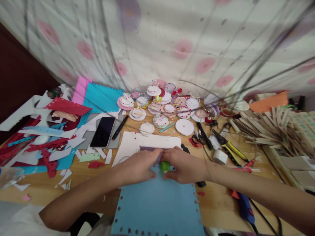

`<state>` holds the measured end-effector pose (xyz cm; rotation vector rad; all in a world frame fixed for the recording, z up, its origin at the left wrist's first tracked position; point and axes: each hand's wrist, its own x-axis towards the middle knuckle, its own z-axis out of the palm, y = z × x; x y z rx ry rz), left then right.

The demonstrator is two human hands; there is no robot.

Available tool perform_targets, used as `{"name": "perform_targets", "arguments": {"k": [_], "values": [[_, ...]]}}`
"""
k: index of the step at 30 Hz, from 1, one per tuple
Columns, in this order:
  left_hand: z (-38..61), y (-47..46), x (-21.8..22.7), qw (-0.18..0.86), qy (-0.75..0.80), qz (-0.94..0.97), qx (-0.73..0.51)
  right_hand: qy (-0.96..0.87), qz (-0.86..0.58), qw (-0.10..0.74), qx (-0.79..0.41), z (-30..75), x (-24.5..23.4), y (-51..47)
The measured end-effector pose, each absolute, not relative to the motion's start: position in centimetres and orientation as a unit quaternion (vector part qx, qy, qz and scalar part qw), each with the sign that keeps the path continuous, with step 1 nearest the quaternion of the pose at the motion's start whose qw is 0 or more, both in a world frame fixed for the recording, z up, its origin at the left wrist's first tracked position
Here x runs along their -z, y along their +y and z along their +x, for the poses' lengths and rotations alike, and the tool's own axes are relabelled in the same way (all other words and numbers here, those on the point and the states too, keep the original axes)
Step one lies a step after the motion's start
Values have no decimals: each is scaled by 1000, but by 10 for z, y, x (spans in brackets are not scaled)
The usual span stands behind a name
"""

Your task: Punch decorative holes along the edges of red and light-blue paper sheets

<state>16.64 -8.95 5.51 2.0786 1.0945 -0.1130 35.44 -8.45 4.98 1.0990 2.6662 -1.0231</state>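
Note:
A blue sheet (pixel 159 203), likely craft foam, lies before me with small flower-shaped holes along its side and near edges. At its far edge sits a small green craft punch (pixel 164 167). My right hand (pixel 182 164) is closed around the punch, thumb on the near side and fingers over the far side. My left hand (pixel 142 165) curls over the sheet's far edge from the left, thumb on top, its fingertips meeting the right hand's. White paper (pixel 152 139) and a dark flat strip lie just beyond the hands. The punch's underside is hidden.
Layered paper discs with coloured dots (pixel 161 120) crowd the back. A phone (pixel 102 132) and black marker (pixel 120 127) lie left, beside heaped scraps (pixel 49 147). Right are yellow-handled pliers (pixel 230 149), scissors (pixel 199 138), wooden sticks (pixel 265 127) and a blue corded tool (pixel 246 208).

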Motion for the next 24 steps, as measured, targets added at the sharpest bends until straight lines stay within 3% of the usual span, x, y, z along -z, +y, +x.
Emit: {"name": "perform_targets", "arguments": {"k": [24], "values": [[188, -96, -47, 379, 420, 824, -35, 899, 369, 59, 229, 345, -49, -91]]}}
